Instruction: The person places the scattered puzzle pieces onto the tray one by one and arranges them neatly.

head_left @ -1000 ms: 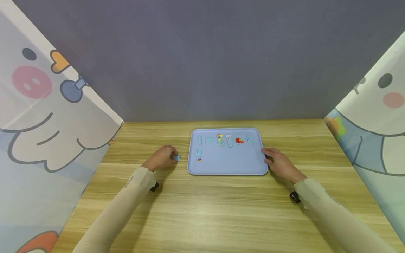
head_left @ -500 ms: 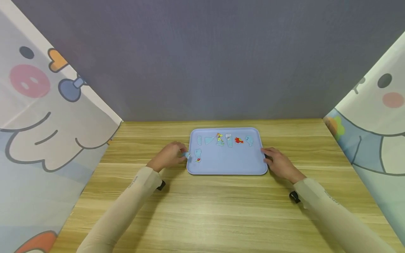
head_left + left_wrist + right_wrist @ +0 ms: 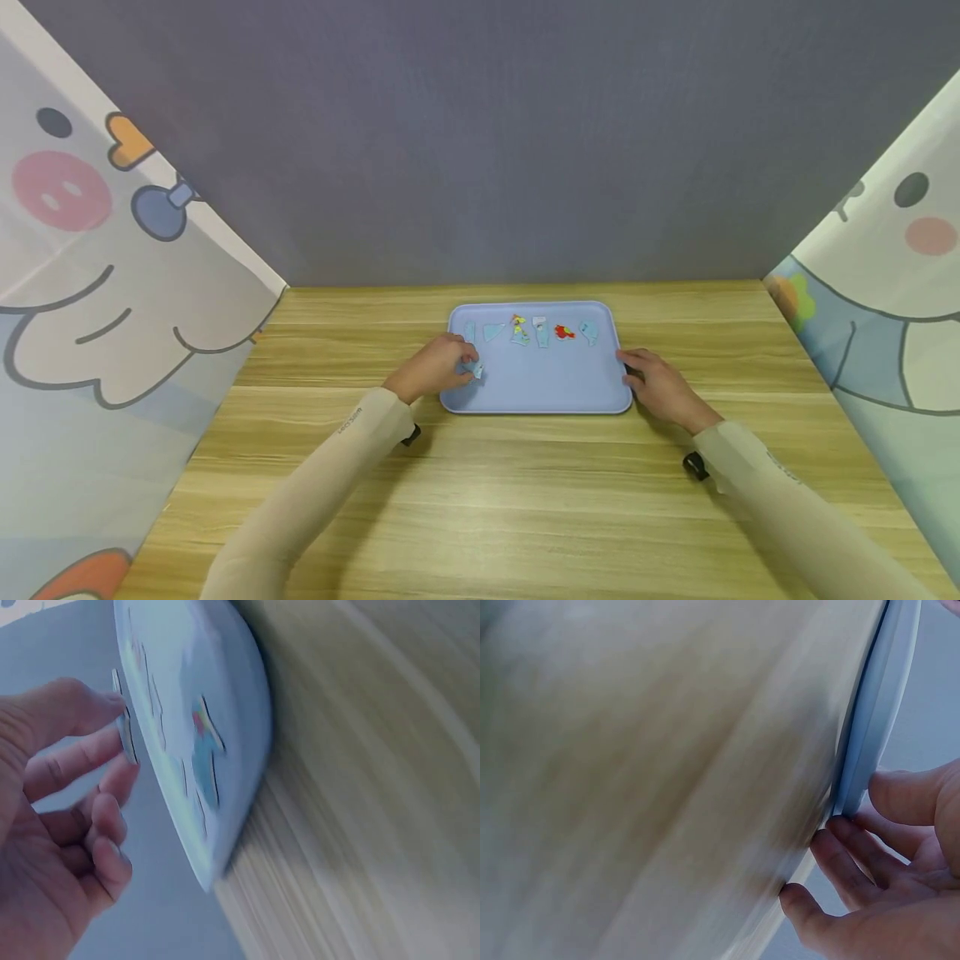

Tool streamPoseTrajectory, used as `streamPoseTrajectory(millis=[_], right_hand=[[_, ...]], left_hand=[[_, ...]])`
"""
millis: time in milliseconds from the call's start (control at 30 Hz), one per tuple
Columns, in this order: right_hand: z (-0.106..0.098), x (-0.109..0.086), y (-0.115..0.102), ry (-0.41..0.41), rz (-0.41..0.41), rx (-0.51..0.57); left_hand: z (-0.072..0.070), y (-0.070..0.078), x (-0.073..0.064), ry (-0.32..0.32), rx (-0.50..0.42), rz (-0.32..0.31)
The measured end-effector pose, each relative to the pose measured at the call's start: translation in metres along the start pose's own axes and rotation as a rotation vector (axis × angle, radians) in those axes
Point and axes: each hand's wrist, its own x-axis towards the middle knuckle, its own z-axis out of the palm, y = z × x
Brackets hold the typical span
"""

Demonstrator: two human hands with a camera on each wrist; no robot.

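Note:
In the head view my left hand [image 3: 442, 367] is over the left end of a light blue tray [image 3: 555, 392]. It pinches a small pale blue puzzle piece [image 3: 474, 368] between thumb and fingers. The left wrist view shows this puzzle piece [image 3: 126, 724] edge-on, held above the tray. My right hand [image 3: 660, 385] rests its fingertips on the tray's right rim. Several flat pieces form a row along the tray's back, among them a red one [image 3: 564, 332], a yellow-patterned one [image 3: 519, 331] and a pale blue one [image 3: 588, 332]. Another piece under my left hand is hidden in the head view.
The tray lies flat on a wood-grain table [image 3: 525, 500]. A plain grey wall [image 3: 525, 150] rises behind it. Printed cartoon panels [image 3: 135, 283] stand at the left and right sides.
My left hand has moved rightward from the table beside the tray to over its left end, carrying the pale blue puzzle piece. My right hand stays at the right rim.

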Motion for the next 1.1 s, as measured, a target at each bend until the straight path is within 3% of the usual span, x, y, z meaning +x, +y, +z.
streamPoseTrajectory(millis=[133, 367, 667, 767, 900, 1100], right_hand=[[-0.001, -0.001, -0.001, -0.004, 0.006, -0.005], [0.000, -0.002, -0.002, -0.005, 0.010, 0.005], [0.004, 0.004, -0.006, -0.011, -0.007, 0.005], [0.005, 0.007, -0.008, -0.014, -0.019, 0.009], [0.002, 0.008, -0.007, -0.033, -0.018, 0.008], [-0.016, 0.012, -0.005, -0.070, -0.020, 0.016]], left_hand=[[0.004, 0.010, 0.011, -0.025, 0.014, -0.050], [0.009, 0.021, 0.028, -0.086, -0.016, -0.206], [0.013, 0.023, 0.038, -0.120, -0.029, -0.286], [0.012, 0.022, 0.036, -0.120, -0.036, -0.320], [0.001, 0.022, 0.028, -0.065, -0.034, -0.324], [-0.023, 0.022, -0.001, 0.048, 0.020, -0.294]])
